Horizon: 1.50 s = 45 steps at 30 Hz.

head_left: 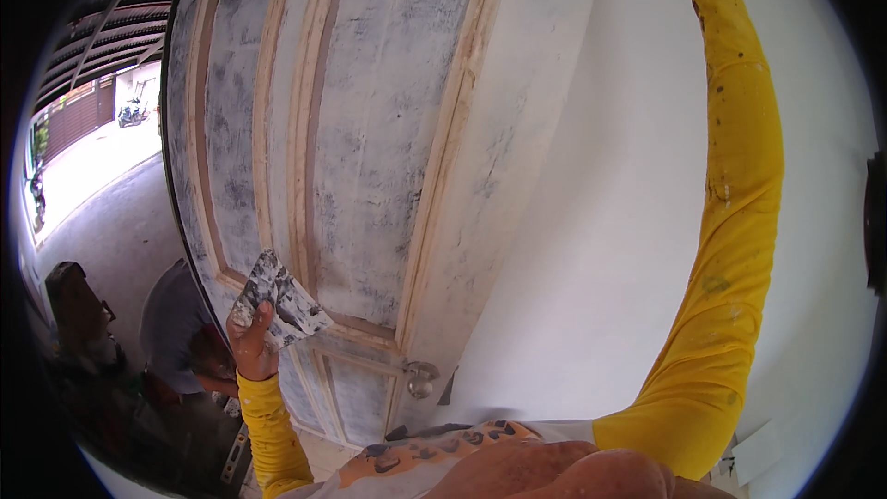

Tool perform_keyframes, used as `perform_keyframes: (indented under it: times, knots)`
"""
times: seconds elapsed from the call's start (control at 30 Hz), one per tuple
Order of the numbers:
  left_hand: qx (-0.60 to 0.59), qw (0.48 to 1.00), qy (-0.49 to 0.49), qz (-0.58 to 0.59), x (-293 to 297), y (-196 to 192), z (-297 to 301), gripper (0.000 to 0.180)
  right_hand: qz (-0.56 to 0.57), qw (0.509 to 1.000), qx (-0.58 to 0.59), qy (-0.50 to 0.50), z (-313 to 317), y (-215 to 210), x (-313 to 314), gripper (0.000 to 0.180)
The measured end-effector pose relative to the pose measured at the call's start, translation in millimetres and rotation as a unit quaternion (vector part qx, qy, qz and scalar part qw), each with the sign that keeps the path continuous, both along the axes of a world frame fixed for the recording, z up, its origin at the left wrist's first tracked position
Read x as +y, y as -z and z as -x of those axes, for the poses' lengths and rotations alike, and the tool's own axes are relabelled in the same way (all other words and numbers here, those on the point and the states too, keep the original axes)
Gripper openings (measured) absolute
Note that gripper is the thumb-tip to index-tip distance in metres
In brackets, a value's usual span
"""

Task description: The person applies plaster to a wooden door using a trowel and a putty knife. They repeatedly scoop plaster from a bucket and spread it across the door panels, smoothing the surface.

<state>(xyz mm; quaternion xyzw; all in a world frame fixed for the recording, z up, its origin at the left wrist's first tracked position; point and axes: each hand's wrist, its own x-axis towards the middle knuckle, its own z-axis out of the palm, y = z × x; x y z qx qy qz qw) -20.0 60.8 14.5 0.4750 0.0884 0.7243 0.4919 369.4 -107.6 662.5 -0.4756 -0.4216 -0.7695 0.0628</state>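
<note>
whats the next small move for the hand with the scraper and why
Probably bring the left hand in so the flat, paint-smeared scraper it grips meets the panelled wooden door. The blade is raised just off the door's lower panel, and the door's whitish coat looks patchy and streaked.

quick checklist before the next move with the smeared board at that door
1. Left hand has a firm hold on the smeared board: ok, fingers wrap its lower corner.
2. Right hand in sight: not ok, only the yellow sleeve shows, running out of the top edge.
3. Filler left on the board: cannot tell, only smears show.
4. Door panels coated: ok, patchy white over panels, bare wood on mouldings.
5. Door knob free of coating: cannot tell, too small.
6. Person crouching behind the door, lower left: not ok, close by.
</note>
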Motion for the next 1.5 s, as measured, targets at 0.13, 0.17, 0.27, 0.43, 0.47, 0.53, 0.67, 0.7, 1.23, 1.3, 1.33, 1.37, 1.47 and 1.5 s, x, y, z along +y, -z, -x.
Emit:
perform_keyframes:
  times: [0.13,0.17,0.27,0.43,0.47,0.53,0.67,0.7,1.23,1.3,1.33,1.37,1.47,1.5]
  knots:
    - [-0.057,0.996,0.057,0.039,1,0,2,0.029,0.048,0.991,-0.123,-0.031,4,48,8,0.055]
    - [-0.054,0.996,0.057,0.039,2,0,2,0.030,0.050,0.995,-0.081,-0.031,1,61,12,0.058]
    - [-0.065,0.996,0.053,0.038,0,-2,4,0.032,0.077,0.975,-0.066,-0.196,-7,70,11,0.053]
    - [-0.045,0.996,0.063,0.040,-7,-9,7,0.034,0.054,0.767,0.155,-0.621,-35,28,27,0.040]
    - [-0.043,0.996,0.066,0.028,-8,-12,7,0.034,0.050,0.736,0.163,-0.656,-41,21,39,0.038]
    - [-0.031,0.998,0.053,0.034,-14,-17,8,0.035,0.066,0.681,0.233,-0.691,-52,11,60,0.038]
    - [-0.006,1.000,0.016,0.011,-28,-26,16,0.037,0.066,0.620,0.252,-0.740,-58,11,96,0.038]
    - [-0.005,1.000,0.004,0.015,-32,-26,19,0.036,0.058,0.629,0.234,-0.739,-56,14,101,0.038]
    - [0.002,1.000,-0.013,0.003,-64,-51,11,0.039,0.016,0.663,0.310,-0.681,-75,273,46,0.039]
    - [-0.006,1.000,0.015,0.010,-61,-55,2,0.041,-0.004,0.659,0.273,-0.701,-69,301,34,0.040]
    - [-0.012,0.999,0.008,0.031,-59,-56,-2,0.042,-0.016,0.663,0.251,-0.705,-67,315,28,0.040]
    - [-0.016,0.999,0.022,0.042,-58,-57,-7,0.042,-0.028,0.668,0.232,-0.707,-66,329,24,0.040]
    - [-0.029,0.997,0.050,0.057,-56,-56,-20,0.044,-0.031,0.635,0.252,-0.730,-65,372,8,0.037]
    - [-0.031,0.995,0.064,0.063,-56,-56,-25,0.044,-0.021,0.627,0.233,-0.743,-67,379,6,0.035]
